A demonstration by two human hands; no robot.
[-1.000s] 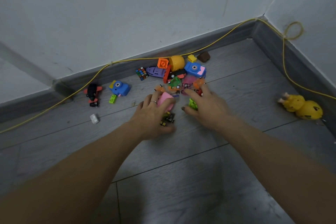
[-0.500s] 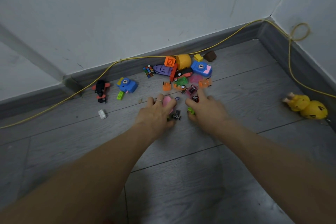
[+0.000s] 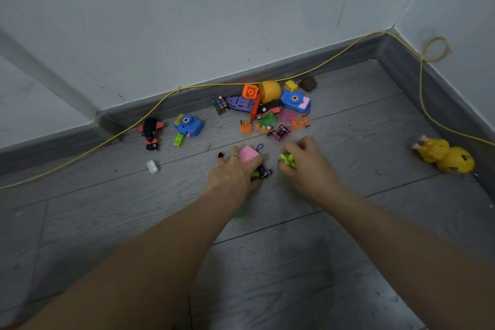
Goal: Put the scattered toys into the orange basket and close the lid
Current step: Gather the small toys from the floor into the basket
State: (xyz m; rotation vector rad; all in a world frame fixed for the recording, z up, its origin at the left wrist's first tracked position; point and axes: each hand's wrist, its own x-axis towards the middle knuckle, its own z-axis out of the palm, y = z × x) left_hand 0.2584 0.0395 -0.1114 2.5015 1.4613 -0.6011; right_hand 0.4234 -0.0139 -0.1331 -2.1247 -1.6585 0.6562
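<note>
Small toys lie scattered on the grey floor near the skirting. My left hand (image 3: 235, 171) grips a pink toy (image 3: 247, 155) with a purple loop and a small black and green car (image 3: 263, 172). My right hand (image 3: 305, 163) holds a lime green toy (image 3: 288, 159) in its curled fingers. Beyond my hands lie a pink car (image 3: 280, 132), orange cars (image 3: 300, 122), a blue camera (image 3: 294, 99), a yellow half-ball (image 3: 269, 90), a purple boat (image 3: 239, 103) and a puzzle cube (image 3: 220, 105). The orange basket is not in view.
Further left are a second blue camera (image 3: 188, 124), a black and red plane (image 3: 150, 132), a green brick (image 3: 178, 140) and a white brick (image 3: 152, 166). A yellow duck toy (image 3: 444, 155) lies at the right wall. A yellow cable (image 3: 334, 60) runs along the skirting.
Both hands have drawn back from the pile toward me, carrying the pink toy, the small car and the green toy. The view has shifted slightly.
</note>
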